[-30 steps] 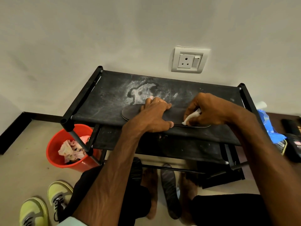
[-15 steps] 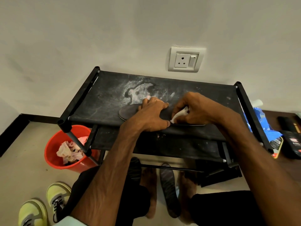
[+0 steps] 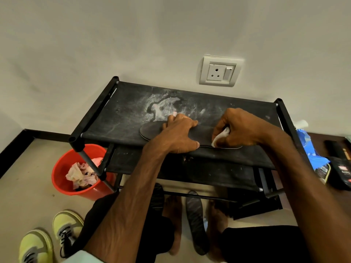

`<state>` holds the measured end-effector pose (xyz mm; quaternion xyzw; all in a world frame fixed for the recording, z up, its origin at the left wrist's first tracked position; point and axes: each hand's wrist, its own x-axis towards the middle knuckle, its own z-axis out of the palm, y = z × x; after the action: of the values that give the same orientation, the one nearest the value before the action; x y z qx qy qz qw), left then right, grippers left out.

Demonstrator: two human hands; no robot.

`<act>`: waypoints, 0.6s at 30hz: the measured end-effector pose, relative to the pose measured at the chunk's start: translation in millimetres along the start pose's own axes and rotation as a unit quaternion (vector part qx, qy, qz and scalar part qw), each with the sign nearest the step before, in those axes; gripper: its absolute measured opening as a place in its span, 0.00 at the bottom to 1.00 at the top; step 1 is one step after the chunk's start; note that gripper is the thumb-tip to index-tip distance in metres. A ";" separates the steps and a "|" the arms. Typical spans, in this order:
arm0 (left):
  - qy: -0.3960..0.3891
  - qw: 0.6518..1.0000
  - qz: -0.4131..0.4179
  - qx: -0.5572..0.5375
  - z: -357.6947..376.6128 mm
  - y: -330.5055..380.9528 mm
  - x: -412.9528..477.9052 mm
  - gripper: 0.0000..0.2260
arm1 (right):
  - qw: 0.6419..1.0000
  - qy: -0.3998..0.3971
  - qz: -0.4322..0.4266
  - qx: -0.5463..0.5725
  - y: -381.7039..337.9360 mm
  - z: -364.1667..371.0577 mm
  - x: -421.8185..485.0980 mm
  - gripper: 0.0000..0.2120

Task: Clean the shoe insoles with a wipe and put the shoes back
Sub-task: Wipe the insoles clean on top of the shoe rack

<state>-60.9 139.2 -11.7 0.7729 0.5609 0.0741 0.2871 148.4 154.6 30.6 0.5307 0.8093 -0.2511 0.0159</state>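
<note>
Right hand [image 3: 241, 128] drags wipe [image 3: 221, 136] back rightward, fingers pinching it; left hand [image 3: 180, 133] fingers curl round insole [image 3: 152, 130].

Wearer, head view. The left hand [image 3: 180, 133] and right hand [image 3: 241, 128] are showing bare, and both forearms are running uncovered down to the frame edge. Veins and tendons are standing out in long ridges along the left forearm [image 3: 133, 196]. A pale sleeve [image 3: 82, 258] is showing at the bottom edge, at the upper end of that arm; only a narrow strip of its cloth is coming into view. Black legwear [image 3: 262, 243] is covering both legs in plain dark cloth; whether it is long or short cannot be told. The left foot [image 3: 171, 215] and right foot [image 3: 216, 224] are showing bare.
</note>
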 end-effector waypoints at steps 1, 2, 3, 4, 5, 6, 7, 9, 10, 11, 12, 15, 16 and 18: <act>0.001 1.000 0.000 0.005 0.0 0.1 0.0 0.34 | 1.000 0.009 -0.006 -0.005 -3.5 2.5 1.6 0.04; 0.000 1.000 0.001 0.009 0.0 0.5 0.2 0.33 | 1.000 0.018 -0.015 -0.008 -6.9 5.1 3.4 0.04; -0.001 1.000 0.002 0.013 -0.3 0.7 0.2 0.32 | 0.999 0.027 -0.027 -0.009 -10.4 8.1 5.4 0.05; -0.002 1.000 0.005 0.017 -0.6 1.0 0.2 0.31 | 0.999 0.036 -0.039 -0.005 -13.4 10.8 7.4 0.05; -0.001 1.000 0.007 0.019 -0.9 1.1 0.1 0.30 | 0.998 0.047 -0.048 0.003 -15.8 13.6 9.6 0.06; -0.001 1.000 0.008 0.017 -1.2 0.5 0.1 0.28 | 0.997 0.061 -0.052 0.012 -17.3 16.1 11.9 0.06; 0.000 1.000 0.010 0.011 -1.2 0.4 -0.1 0.28 | 0.995 0.078 -0.051 0.022 -17.5 18.1 13.4 0.07; 0.002 1.000 0.010 0.000 -0.9 0.1 -0.7 0.29 | 0.992 0.116 -0.034 0.037 -13.2 19.2 15.0 0.06; 0.002 1.000 0.008 -0.002 -0.8 -0.1 -1.1 0.31 | 0.989 0.141 -0.017 0.047 -8.5 17.8 14.2 0.05; 0.002 1.000 0.006 -0.003 -0.6 -0.5 -1.4 0.32 | 0.983 0.174 0.002 0.060 -2.6 15.5 12.4 0.04; 0.002 1.000 0.006 -0.005 -0.7 -0.7 -1.4 0.33 | 0.974 0.212 0.019 0.073 4.6 11.6 9.4 0.04; 0.008 1.000 0.011 -0.013 -1.1 -1.0 -2.3 0.32 | 0.946 0.304 0.042 0.105 27.1 0.0 -1.5 0.04; 0.015 1.000 0.012 -0.016 -0.8 -1.2 -2.3 0.32 | 0.942 0.312 0.047 0.113 32.8 -2.2 -4.4 0.04; 0.034 0.999 0.015 -0.025 0.8 -1.4 -2.4 0.31 | 0.942 0.305 0.056 0.126 39.8 -2.5 -6.4 0.04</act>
<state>-62.6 137.0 -12.6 0.7712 0.5565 0.1189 0.2854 186.3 162.6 19.2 0.6241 0.7059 -0.1759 -0.2852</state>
